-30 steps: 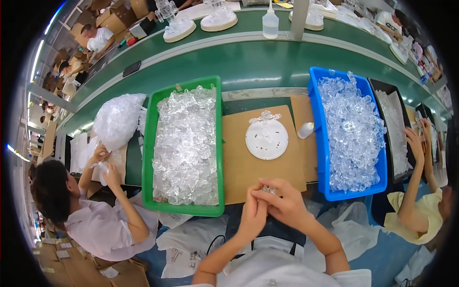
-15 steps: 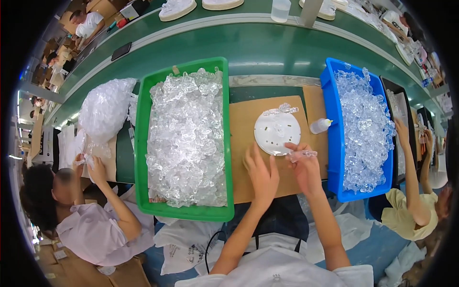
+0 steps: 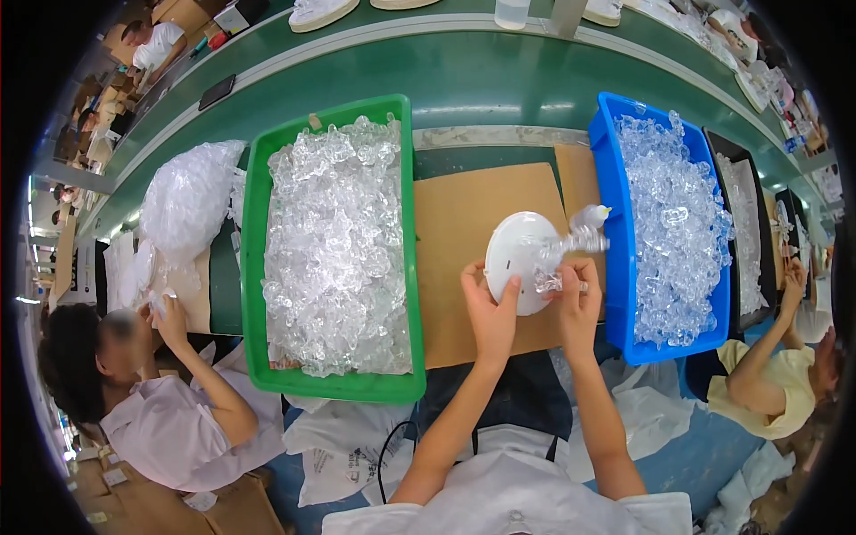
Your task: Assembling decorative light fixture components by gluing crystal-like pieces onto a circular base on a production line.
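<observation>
A white round disc (image 3: 508, 254) is lifted and tilted above the brown cardboard (image 3: 473, 205). My left hand (image 3: 492, 316) grips its left and lower edge between thumb and fingers. At the disc's right side, my right hand (image 3: 580, 308) pinches a small transparent plastic piece (image 3: 546, 283) against its face. More transparent pieces (image 3: 584, 239) stick out from the disc's upper right, smeared by motion. Just behind them shows part of a small white bottle (image 3: 590, 217) with a yellowish tip.
A green bin (image 3: 407, 241) heaped with transparent pieces stands left, a blue bin (image 3: 617, 241) of similar pieces right, with a black tray (image 3: 758, 205) beyond. A stuffed plastic bag (image 3: 192, 192) lies far left. Co-workers sit on both sides (image 3: 178, 419), (image 3: 767, 383).
The disc has come up off the cardboard and tilted, with my left hand now gripping its edge. My right hand has brought its transparent piece to the disc's face. The view has shifted slightly.
</observation>
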`<state>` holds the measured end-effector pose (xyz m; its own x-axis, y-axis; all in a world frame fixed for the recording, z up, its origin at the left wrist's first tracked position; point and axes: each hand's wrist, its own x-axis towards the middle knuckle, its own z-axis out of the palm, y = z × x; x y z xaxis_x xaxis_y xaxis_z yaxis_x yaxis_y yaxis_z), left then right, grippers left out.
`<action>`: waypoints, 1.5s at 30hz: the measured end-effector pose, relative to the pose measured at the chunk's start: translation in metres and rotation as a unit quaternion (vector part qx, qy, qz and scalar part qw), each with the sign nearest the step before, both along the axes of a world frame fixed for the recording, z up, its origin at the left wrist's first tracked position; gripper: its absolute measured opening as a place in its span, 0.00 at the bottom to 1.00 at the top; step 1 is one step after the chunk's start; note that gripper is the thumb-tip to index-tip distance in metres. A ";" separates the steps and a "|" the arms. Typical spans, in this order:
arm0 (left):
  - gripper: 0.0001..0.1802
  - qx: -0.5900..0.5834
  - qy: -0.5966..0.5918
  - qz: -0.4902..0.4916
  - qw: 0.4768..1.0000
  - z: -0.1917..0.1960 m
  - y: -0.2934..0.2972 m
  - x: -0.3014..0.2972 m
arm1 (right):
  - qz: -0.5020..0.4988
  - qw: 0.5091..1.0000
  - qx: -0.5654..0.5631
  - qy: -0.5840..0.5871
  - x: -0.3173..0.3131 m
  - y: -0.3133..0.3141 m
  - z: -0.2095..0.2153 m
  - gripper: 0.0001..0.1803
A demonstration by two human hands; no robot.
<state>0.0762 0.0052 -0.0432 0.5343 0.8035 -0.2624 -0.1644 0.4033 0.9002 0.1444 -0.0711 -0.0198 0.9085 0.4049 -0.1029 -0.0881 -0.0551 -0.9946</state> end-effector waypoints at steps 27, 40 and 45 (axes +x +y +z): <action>0.20 0.010 -0.152 -0.100 0.983 0.018 -0.022 -0.040 | -0.026 0.996 0.080 0.025 -0.023 -0.012 0.043 0.22; 0.18 0.098 -0.035 -0.094 0.990 0.017 -0.023 -0.044 | -0.024 0.995 0.088 0.044 -0.026 -0.007 0.049 0.20; 0.13 0.111 -0.056 -0.046 0.991 0.006 -0.023 -0.035 | -0.016 0.995 0.073 0.062 -0.029 0.007 0.047 0.19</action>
